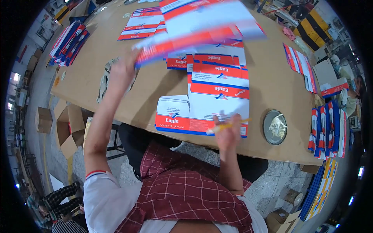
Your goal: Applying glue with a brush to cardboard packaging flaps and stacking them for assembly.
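Observation:
My left hand is raised over the table with its fingers closed on the near-left corner of a flat printed carton blank. Red, white and blue, the blank is smeared by motion and tilted in the air. Low on the table, my right hand grips a brush with a yellow handle and a pale tip pointing left. This hand rests over a pile of like carton blanks, which overlap in steps away from me. Right of the pile sits a round dish with whitish paste in it.
A crumpled grey cloth lies on the brown table at left. More folded cartons stand at the far left and right edge. Open cardboard boxes are on the floor at left. Another person's legs show at lower left.

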The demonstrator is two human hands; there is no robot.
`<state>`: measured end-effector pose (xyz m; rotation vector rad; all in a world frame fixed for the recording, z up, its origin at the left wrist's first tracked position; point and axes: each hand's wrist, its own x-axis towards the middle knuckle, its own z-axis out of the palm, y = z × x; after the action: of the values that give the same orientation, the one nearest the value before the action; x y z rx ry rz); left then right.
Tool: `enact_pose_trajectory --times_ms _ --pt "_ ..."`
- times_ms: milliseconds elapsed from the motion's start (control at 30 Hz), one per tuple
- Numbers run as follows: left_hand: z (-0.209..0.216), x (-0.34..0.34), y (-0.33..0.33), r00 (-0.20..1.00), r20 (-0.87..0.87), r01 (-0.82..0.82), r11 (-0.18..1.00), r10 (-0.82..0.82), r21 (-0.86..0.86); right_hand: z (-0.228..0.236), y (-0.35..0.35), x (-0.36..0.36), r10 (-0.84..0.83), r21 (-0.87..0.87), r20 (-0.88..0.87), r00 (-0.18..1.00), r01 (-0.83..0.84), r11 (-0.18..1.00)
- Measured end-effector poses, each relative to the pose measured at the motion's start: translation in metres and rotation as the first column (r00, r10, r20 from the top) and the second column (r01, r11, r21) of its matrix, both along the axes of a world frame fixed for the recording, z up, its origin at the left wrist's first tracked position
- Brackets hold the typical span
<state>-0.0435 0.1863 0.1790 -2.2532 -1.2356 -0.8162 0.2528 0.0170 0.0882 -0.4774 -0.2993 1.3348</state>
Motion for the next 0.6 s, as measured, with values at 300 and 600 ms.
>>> enact_pose_trajectory --times_ms 300,600 --pt "-0.096 0.025 -0.152 0.923 -0.277 0.019 0.75 -0.268 -0.661 -0.042 0.001 -0.011 0.219 -0.079 0.212 0.952 -0.207 0.975" --pt "-0.096 0.082 -0.109 0.964 0.204 0.261 0.733 -0.169 -0.628 -0.068 0.036 -0.008 0.083 -0.148 -0.104 0.991 -0.098 0.984"
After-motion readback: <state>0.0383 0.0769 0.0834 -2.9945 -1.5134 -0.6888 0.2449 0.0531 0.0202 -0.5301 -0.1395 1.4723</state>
